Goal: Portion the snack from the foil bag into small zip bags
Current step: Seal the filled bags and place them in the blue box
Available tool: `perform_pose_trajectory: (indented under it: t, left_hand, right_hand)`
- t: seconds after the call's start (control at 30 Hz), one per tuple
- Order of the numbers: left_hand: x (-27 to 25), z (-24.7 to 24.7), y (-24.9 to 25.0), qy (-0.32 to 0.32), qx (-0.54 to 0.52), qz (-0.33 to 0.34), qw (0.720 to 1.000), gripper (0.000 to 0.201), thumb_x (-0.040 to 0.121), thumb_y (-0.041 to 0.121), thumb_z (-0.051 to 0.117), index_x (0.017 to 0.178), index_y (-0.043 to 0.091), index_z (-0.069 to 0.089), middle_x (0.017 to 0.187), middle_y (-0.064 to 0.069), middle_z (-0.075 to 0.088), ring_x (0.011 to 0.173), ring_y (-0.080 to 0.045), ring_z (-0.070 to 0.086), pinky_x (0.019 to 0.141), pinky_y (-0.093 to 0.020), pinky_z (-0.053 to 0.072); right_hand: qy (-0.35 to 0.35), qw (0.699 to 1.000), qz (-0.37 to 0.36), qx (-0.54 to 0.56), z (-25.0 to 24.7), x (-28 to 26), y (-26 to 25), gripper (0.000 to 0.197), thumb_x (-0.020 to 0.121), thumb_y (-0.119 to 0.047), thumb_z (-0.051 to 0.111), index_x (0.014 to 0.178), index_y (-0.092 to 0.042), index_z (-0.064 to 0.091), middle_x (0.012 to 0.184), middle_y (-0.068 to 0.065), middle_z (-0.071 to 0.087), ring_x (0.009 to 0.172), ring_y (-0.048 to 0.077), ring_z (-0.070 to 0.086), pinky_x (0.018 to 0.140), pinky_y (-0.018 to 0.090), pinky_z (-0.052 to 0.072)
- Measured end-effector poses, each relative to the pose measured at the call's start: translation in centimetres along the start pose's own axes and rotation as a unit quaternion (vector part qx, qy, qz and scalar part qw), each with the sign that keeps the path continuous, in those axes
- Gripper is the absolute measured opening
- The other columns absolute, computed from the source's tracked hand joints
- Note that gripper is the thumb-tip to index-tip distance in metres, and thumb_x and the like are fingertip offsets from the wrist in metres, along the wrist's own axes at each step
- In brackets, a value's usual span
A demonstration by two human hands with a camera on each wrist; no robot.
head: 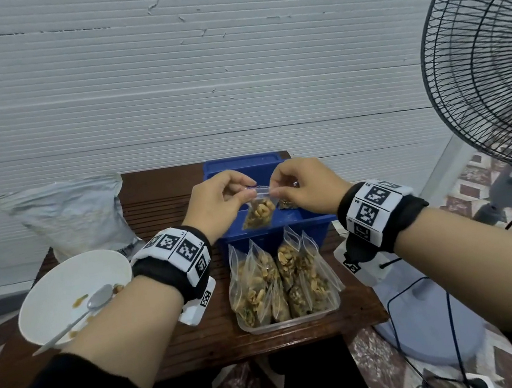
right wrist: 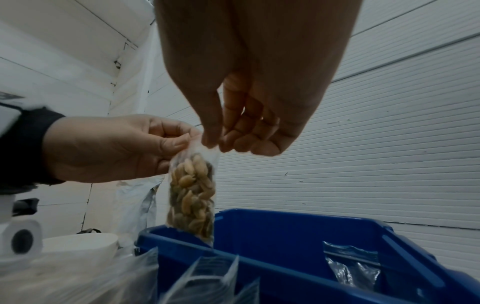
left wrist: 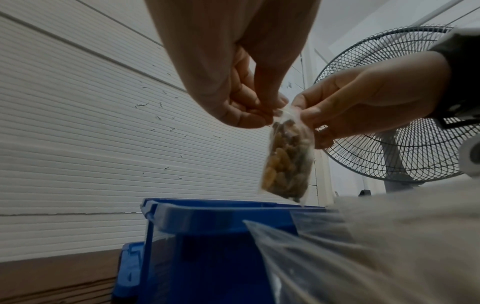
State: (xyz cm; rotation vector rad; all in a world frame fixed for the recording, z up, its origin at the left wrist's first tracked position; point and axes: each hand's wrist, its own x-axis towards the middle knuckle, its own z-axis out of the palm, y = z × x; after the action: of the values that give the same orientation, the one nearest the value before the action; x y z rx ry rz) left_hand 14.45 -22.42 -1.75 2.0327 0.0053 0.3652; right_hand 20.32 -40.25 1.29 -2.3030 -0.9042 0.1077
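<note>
Snack portions already fill the near side: a clear tray (head: 287,320) at the bench (head: 203,341) edge holds a row of filled zip bags (head: 280,273), beside a nearly empty white bowl (head: 63,289) with its spoon (head: 77,317). Just beyond, above the blue bin (head: 286,226), the left hand (head: 216,206) and right hand (head: 307,189) pinch the top corners of one filled zip bag (head: 259,215), apparently sealing it. The foil bag (head: 68,215) slumps far left, so more may remain.
</note>
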Motion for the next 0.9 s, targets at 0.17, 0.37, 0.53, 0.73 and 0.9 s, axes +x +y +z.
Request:
perform_pose_trajectory:
  t: [0.17, 0.37, 0.53, 0.73, 0.9]
  left_hand:
    - [0.1, -0.2, -0.1, -0.017, -0.026, -0.013, 0.999, 0.018, 0.084, 0.013, 0.072, 0.099, 0.020, 0.067, 0.086, 0.007, 0.067, 0.074, 0.010, 0.062, 0.072, -0.006, 0.047]
    - [0.1, -0.4, 0.0, -0.007, -0.035, 0.009, 0.999, 0.021, 0.083, 0.009, 0.073, 0.092, 0.025, 0.062, 0.078, 0.007, 0.067, 0.069, -0.002, 0.063, 0.068, -0.011, 0.049]
    - [0.1, -0.1, 0.3, -0.026, -0.053, 0.017, 0.998, 0.021, 0.084, 0.009, 0.072, 0.094, 0.024, 0.061, 0.080, 0.006, 0.068, 0.075, -0.004, 0.065, 0.070, -0.012, 0.048]
    - [0.3, -0.3, 0.2, 0.008, -0.050, -0.011, 0.999, 0.023, 0.079, 0.017, 0.078, 0.088, 0.026, 0.058, 0.072, 0.011, 0.071, 0.074, 0.003, 0.066, 0.071, -0.006, 0.046]
    - [0.2, -0.2, 0.3, 0.002, -0.028, -0.012, 1.000, 0.022, 0.079, 0.019, 0.078, 0.087, 0.025, 0.058, 0.072, 0.011, 0.071, 0.074, 0.001, 0.066, 0.069, -0.007, 0.047]
  right_hand:
    - [0.015, 1.000, 0.022, 0.004, -0.3, 0.4, 0.2, 0.008, 0.091, -0.012, 0.062, 0.083, -0.014, 0.060, 0.075, -0.008, 0.056, 0.067, 0.004, 0.049, 0.058, 0.004, 0.038]
    - [-0.015, 1.000, 0.023, 0.013, -0.2, 0.3, -0.2, 0.005, 0.090, -0.020, 0.063, 0.086, -0.018, 0.062, 0.078, -0.003, 0.058, 0.067, 0.008, 0.050, 0.059, 0.013, 0.039]
    - [0.006, 1.000, 0.011, -0.014, 0.0, 0.6, -0.2, 0.005, 0.090, -0.012, 0.062, 0.086, -0.010, 0.062, 0.073, -0.009, 0.050, 0.064, 0.002, 0.044, 0.059, 0.004, 0.036]
    - [0.001, 1.000, 0.017, 0.000, -0.2, 0.9, -0.4, 0.011, 0.088, -0.024, 0.066, 0.086, -0.014, 0.065, 0.074, -0.008, 0.057, 0.064, 0.003, 0.049, 0.056, 0.005, 0.039]
    - [-0.005, 0.999, -0.007, -0.037, 0.1, 1.2, -0.5, 0.008, 0.089, -0.016, 0.064, 0.090, -0.007, 0.065, 0.073, -0.011, 0.049, 0.066, 0.001, 0.044, 0.058, 0.004, 0.035]
